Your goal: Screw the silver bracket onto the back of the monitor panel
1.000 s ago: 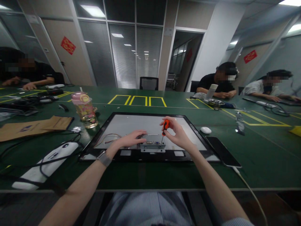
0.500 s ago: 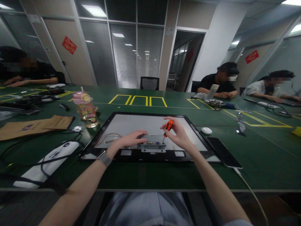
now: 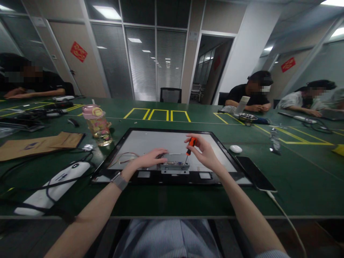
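Observation:
My right hand (image 3: 205,148) is closed round the orange and black handle of a screwdriver (image 3: 192,142). The shaft slants down, its tip at the right end of a silver metal bracket (image 3: 174,171) with blue and grey connector ports. At the bracket's left end, my left hand (image 3: 152,157) grips it between thumb and fingers, wearing a grey watch on the wrist. The bracket sits near the front edge of a flat display panel (image 3: 150,139) with a pale back and black frame. Thin wires (image 3: 122,157) run across the panel's left side, partly behind my left hand.
To the left stand a pink-lidded bottle (image 3: 96,123), a brown paper bag (image 3: 40,145) and a white power strip (image 3: 53,188) with black cables. On the right lie a phone (image 3: 255,173) on a cable and a white case (image 3: 235,148). Several people sit across the table.
The screwdriver handle and my right fingers have turned and shifted very slightly left. My left hand and the panel stay put.

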`<state>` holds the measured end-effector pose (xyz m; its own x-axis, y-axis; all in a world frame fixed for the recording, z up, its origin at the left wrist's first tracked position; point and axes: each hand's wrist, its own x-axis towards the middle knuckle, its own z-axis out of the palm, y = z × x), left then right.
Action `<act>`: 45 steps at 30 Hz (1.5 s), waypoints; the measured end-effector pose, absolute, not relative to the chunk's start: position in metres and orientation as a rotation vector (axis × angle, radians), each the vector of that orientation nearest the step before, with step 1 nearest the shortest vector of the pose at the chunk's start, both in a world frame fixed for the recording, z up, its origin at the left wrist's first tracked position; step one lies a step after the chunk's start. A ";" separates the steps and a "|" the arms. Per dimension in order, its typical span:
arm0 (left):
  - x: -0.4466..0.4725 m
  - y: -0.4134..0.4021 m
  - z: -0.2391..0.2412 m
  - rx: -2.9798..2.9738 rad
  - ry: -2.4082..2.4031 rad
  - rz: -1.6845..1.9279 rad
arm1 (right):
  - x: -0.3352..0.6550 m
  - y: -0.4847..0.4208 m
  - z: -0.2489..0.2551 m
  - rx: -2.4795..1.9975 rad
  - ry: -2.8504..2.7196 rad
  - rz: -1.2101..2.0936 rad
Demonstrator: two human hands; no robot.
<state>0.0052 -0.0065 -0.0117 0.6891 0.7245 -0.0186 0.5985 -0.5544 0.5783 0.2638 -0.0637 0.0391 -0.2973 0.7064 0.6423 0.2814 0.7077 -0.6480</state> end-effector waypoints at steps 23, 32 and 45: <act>0.008 -0.010 -0.008 2.392 0.993 0.311 | 0.260 -0.065 0.037 -0.775 -1.775 0.357; 0.007 -0.010 -0.008 2.372 1.011 0.308 | 0.256 -0.067 0.033 -0.761 -1.749 0.341; 0.006 -0.009 -0.007 2.373 1.001 0.307 | 0.254 -0.066 0.029 -0.743 -1.705 0.447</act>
